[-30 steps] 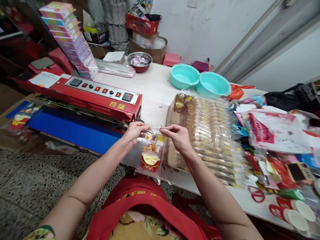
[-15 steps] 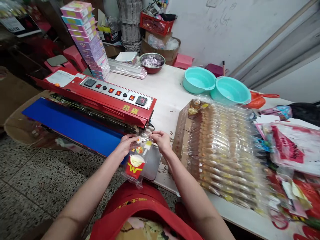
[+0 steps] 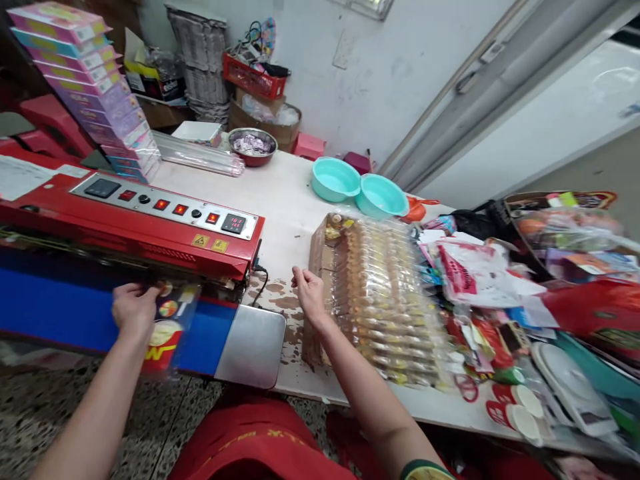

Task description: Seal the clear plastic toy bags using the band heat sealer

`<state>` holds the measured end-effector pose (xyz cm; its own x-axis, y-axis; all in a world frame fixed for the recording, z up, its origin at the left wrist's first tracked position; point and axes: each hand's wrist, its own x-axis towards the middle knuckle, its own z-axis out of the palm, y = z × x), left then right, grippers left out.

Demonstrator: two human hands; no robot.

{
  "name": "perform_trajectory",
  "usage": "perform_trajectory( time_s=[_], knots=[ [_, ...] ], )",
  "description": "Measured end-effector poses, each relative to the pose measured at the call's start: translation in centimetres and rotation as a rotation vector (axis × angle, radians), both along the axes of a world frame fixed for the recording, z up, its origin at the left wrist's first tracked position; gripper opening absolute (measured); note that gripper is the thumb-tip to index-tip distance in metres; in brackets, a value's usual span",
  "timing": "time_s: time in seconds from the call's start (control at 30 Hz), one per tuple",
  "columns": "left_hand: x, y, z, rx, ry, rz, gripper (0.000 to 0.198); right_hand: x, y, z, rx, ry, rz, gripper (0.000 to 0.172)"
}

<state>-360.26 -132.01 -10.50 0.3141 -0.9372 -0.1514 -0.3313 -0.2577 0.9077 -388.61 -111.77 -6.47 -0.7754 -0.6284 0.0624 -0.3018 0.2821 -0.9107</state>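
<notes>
My left hand (image 3: 134,308) pinches the top edge of a clear plastic packet (image 3: 167,337) over the blue conveyor belt (image 3: 207,333). The packet shows a red pouch with a yellow mark and small food-shaped pieces. Its top edge lies by the front slot of the red band sealer (image 3: 150,230), whose panel has lit switches and a display. Apart from it, my right hand (image 3: 309,293) hovers over the table with curled fingers, nothing visible in them. Close on its right stands a cardboard box (image 3: 320,257) holding rows of similar filled packets (image 3: 385,293).
A metal plate (image 3: 253,347) adjoins the belt's right end. Stacked small boxes (image 3: 100,100) rise behind the sealer. Two turquoise basins (image 3: 336,179) and a bowl of sachets (image 3: 253,143) stand farther back. Bags, paper cups (image 3: 520,417) and a white scale (image 3: 570,380) crowd the right.
The packet has moved left with my left hand, from the sealer's right end to over the belt. My right hand has let go of it and moved toward the box. The view has swung right.
</notes>
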Motion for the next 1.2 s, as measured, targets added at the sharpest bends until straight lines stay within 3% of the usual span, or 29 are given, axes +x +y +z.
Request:
perform_trajectory(
  time_s=[0.1, 0.2, 0.27, 0.33, 0.4, 0.53, 0.63, 0.73, 0.83, 0.9, 0.97, 1.1, 1.2],
  knots=[
    [1.0, 0.9, -0.3, -0.364, -0.398, 0.023, 0.038, -5.0, 2.4, 1.8, -0.005, 0.218, -0.015, 0.031],
    [-0.1, 4.9, 0.1, -0.654, -0.414, -0.164, 0.022, -10.8, 3.9, 3.2, 0.052, 0.48, -0.043, 0.039],
    [-1.5, 8.3, 0.3, -0.739, -0.392, -0.327, 0.021, -15.3, 4.0, 4.1, 0.137, 0.627, -0.096, 0.04],
    [-2.9, 11.3, 0.3, -0.694, -0.386, -0.431, 0.02, -19.9, 3.2, 4.9, 0.242, 0.729, -0.135, 0.038],
    [-3.6, 13.5, -0.2, -0.583, -0.366, -0.505, 0.034, -24.2, 1.7, 5.4, 0.351, 0.79, -0.153, 0.04],
    [-2.4, 16.0, -1.8, -0.369, -0.367, -0.639, 0.038, -30.2, -1.9, 4.7, 0.557, 0.845, -0.105, 0.047],
    [-0.4, 17.4, -2.6, -0.184, -0.402, -0.652, 0.034, -32.1, -3.6, 3.7, 0.644, 0.868, -0.029, 0.024],
    [0.8, 19.0, -2.7, -0.062, -0.422, -0.627, 0.032, -32.3, -3.8, 3.9, 0.551, 0.884, 0.061, 0.006],
    [0.0, 20.0, -1.6, -0.166, -0.404, -0.622, 0.029, -30.7, -2.6, 6.5, 0.257, 0.918, 0.204, 0.014],
    [-2.0, 19.8, 0.2, -0.324, -0.358, -0.652, 0.026, -28.6, -1.2, 9.5, 0.059, 0.941, 0.31, 0.016],
    [-5.2, 18.9, 3.4, -0.488, -0.296, -0.71, 0.024, -25.7, 0.5, 13.1, -0.066, 0.968, 0.418, 0.015],
    [-13.3, 15.8, 12.8, -0.873, -0.164, -0.859, 0.033, -18.5, 3.8, 19.5, -0.149, 0.981, 0.63, 0.012],
    [-18.1, 13.6, 19.3, -1.015, -0.185, -1.097, 0.039, -13.7, 5.1, 21.2, -0.17, 0.873, 0.8, 0.012]
  ],
)
